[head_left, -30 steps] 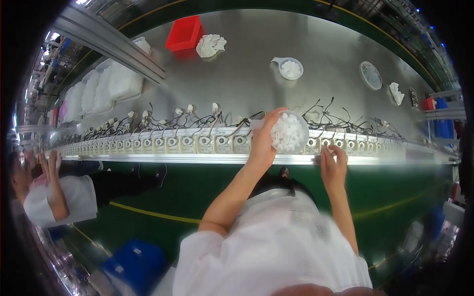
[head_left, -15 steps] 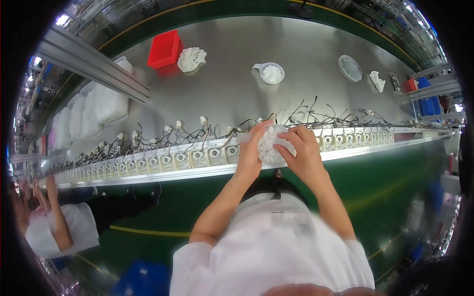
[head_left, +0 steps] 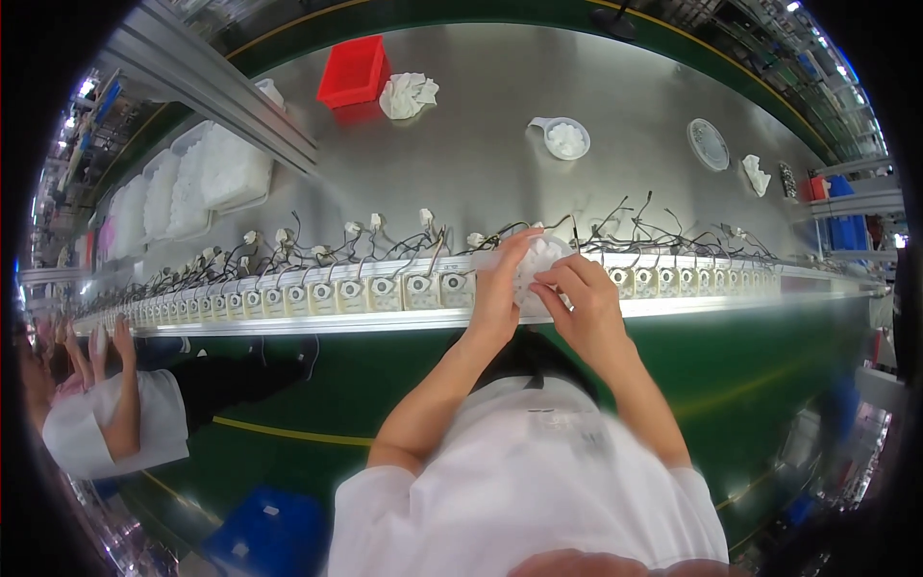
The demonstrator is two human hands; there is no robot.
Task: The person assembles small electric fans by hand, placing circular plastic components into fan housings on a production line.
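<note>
The handheld pieces (head_left: pixel 535 265) are white, the bin (head_left: pixel 351 75) red, the floor (head_left: pixel 365 385) green striped yellow, the crate (head_left: pixel 261 531) blue, the tabletop (head_left: pixel 461 125) grey

The bowl (head_left: pixel 485 260) you are holding is looking like thin, translucent plastic, and the pieces (head_left: pixel 545 251) in it are looking like matt plastic. Before you, the counter (head_left: pixel 461 144) is gleaming softly as smooth metal, while the metal rail (head_left: pixel 385 325) is shining brighter. The bin (head_left: pixel 353 72) is showing smooth, glossy plastic; the crumpled paper (head_left: pixel 409 95) is looking matt. Your shirt (head_left: pixel 519 471) is showing matt cloth, and the smooth floor (head_left: pixel 385 370) is faintly reflecting light.
</note>
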